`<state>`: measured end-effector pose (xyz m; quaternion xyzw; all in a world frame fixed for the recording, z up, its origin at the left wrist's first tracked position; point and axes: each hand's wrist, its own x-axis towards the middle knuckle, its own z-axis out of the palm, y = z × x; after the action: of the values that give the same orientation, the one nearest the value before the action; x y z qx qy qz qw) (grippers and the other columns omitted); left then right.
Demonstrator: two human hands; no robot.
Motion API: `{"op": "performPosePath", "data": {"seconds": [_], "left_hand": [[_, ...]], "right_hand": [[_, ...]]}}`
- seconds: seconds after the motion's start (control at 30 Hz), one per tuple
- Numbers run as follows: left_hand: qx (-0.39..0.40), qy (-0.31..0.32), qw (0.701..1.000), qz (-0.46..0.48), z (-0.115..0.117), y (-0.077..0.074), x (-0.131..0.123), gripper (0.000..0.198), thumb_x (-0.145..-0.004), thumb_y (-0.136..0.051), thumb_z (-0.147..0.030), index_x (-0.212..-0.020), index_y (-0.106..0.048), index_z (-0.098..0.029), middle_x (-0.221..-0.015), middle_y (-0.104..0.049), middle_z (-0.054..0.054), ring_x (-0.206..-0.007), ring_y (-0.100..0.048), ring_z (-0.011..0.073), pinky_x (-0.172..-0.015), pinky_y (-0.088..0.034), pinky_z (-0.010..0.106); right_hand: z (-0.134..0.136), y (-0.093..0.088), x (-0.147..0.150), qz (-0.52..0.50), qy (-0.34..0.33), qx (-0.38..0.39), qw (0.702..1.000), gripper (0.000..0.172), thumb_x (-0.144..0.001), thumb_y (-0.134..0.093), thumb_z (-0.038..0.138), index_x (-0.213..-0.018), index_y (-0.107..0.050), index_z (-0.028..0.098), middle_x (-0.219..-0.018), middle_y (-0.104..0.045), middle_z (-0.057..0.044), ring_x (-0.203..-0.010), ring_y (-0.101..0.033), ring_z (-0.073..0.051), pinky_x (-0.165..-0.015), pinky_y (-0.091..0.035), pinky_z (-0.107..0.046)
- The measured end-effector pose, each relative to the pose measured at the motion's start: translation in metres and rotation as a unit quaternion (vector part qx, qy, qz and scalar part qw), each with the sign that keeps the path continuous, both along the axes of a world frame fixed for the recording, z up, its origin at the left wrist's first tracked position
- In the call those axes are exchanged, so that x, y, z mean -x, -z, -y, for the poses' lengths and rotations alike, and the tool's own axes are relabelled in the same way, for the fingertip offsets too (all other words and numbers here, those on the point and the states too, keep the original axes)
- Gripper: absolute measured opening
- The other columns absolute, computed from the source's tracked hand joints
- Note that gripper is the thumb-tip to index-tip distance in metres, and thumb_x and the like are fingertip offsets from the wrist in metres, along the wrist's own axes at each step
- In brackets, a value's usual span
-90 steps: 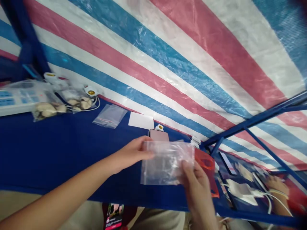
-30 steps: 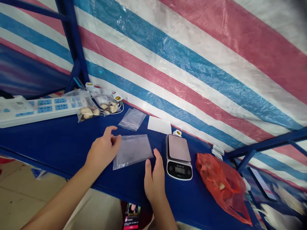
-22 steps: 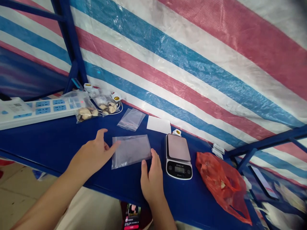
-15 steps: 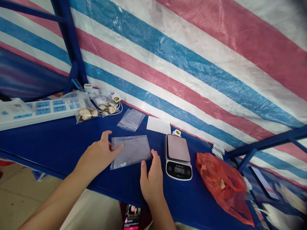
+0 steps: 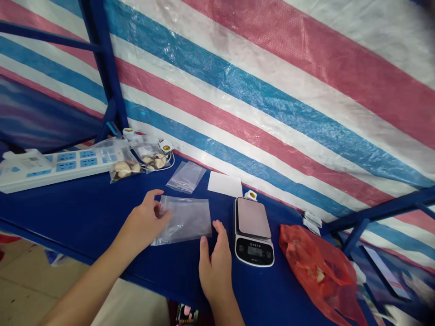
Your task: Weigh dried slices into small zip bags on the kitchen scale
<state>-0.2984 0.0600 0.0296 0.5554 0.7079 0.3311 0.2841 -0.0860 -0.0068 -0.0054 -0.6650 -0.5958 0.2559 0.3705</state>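
Note:
A clear plastic zip bag (image 5: 188,219) lies flat on the blue tabletop, with nothing seen inside it. At its left edge is my left hand (image 5: 144,222), thumb over that side of the bag and index finger apart from the thumb. My right hand (image 5: 215,260) stands by the bag's lower right corner, thumb and fingers spread with nothing between them. Just right of that hand sits a kitchen scale (image 5: 253,219) with a bare weighing plate; its display is too small to read.
More clear bags (image 5: 186,176) and a white sheet (image 5: 224,183) lie behind. Two bags of pale, dark-edged pieces (image 5: 124,170) rest by a power strip (image 5: 74,165) at left. A red plastic bag (image 5: 316,267) lies right of the scale. Striped sheeting (image 5: 238,108) hangs behind the table.
The view has tilted up slightly, so the table things sit lower in the picture. My left hand has drawn slightly left at the bag's edge; my right hand has barely moved.

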Motion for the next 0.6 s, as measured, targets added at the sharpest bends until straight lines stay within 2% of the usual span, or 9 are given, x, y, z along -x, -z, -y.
{"op": "performPosePath", "data": {"seconds": [0.17, 0.27, 0.37, 0.43, 0.53, 0.57, 0.6], "left_hand": [[-0.1, -0.018, 0.987, 0.122, -0.004, 0.001, 0.004, 0.067, -0.073, -0.068, -0.054, -0.13, -0.051, -0.022, -0.093, -0.067, 0.002, -0.069, -0.063, 0.0165, -0.066, -0.051, 0.029], [-0.143, 0.02, 0.979, 0.141, -0.021, -0.007, 0.014, 0.074, -0.073, -0.071, -0.049, -0.138, -0.048, -0.023, -0.114, -0.065, 0.007, -0.072, -0.063, 0.0146, -0.066, -0.052, 0.028], [-0.132, 0.109, 0.975, 0.143, -0.054, -0.028, 0.022, 0.082, -0.07, -0.074, -0.046, -0.144, -0.045, -0.026, -0.133, -0.06, 0.01, -0.076, -0.064, 0.0149, -0.068, -0.053, 0.03], [-0.115, 0.141, 0.972, 0.151, -0.083, -0.044, 0.024, 0.081, -0.068, -0.075, -0.044, -0.142, -0.049, -0.025, -0.131, -0.061, 0.01, -0.085, -0.066, 0.0179, -0.073, -0.053, 0.03], [-0.104, 0.126, 0.964, 0.208, -0.129, -0.058, 0.019, 0.073, -0.074, -0.071, -0.039, -0.141, -0.049, -0.024, -0.107, -0.069, 0.006, -0.088, -0.067, 0.0189, -0.076, -0.053, 0.028], [-0.094, 0.103, 0.967, 0.215, -0.143, -0.059, 0.016, 0.068, -0.077, -0.068, -0.037, -0.141, -0.049, -0.025, -0.102, -0.069, 0.004, -0.085, -0.067, 0.0179, -0.075, -0.053, 0.028], [-0.08, 0.056, 0.975, 0.201, -0.155, -0.058, 0.012, 0.061, -0.079, -0.066, -0.034, -0.138, -0.051, -0.024, -0.097, -0.068, 0.003, -0.081, -0.067, 0.017, -0.073, -0.052, 0.027]], "right_hand": [[0.0, -0.002, -0.002, -0.042, 0.016, -0.003, 0.999, 0.059, -0.101, -0.046, 0.048, -0.151, -0.044, 0.017, -0.152, -0.054, -0.015, -0.14, -0.051, -0.03, -0.116, -0.041, -0.048], [0.0, -0.001, -0.003, -0.056, 0.018, -0.011, 0.998, 0.058, -0.101, -0.047, 0.047, -0.149, -0.046, 0.016, -0.149, -0.057, -0.015, -0.138, -0.053, -0.03, -0.115, -0.042, -0.047], [0.001, 0.001, -0.004, -0.071, 0.021, -0.02, 0.997, 0.055, -0.101, -0.048, 0.047, -0.147, -0.049, 0.017, -0.147, -0.058, -0.015, -0.137, -0.054, -0.029, -0.115, -0.042, -0.046], [0.002, 0.002, -0.004, -0.083, 0.026, -0.03, 0.996, 0.053, -0.101, -0.048, 0.047, -0.145, -0.051, 0.018, -0.146, -0.059, -0.014, -0.137, -0.054, -0.029, -0.116, -0.041, -0.045], [0.003, 0.003, -0.004, -0.096, 0.032, -0.037, 0.994, 0.052, -0.101, -0.049, 0.048, -0.144, -0.053, 0.019, -0.146, -0.059, -0.013, -0.138, -0.053, -0.028, -0.116, -0.041, -0.044], [0.003, 0.003, -0.004, -0.098, 0.033, -0.036, 0.994, 0.053, -0.101, -0.049, 0.049, -0.144, -0.053, 0.019, -0.146, -0.059, -0.013, -0.138, -0.053, -0.028, -0.116, -0.041, -0.044], [0.003, 0.003, -0.004, -0.1, 0.033, -0.033, 0.994, 0.053, -0.101, -0.049, 0.05, -0.145, -0.053, 0.019, -0.146, -0.059, -0.013, -0.138, -0.053, -0.029, -0.116, -0.041, -0.044]]}}
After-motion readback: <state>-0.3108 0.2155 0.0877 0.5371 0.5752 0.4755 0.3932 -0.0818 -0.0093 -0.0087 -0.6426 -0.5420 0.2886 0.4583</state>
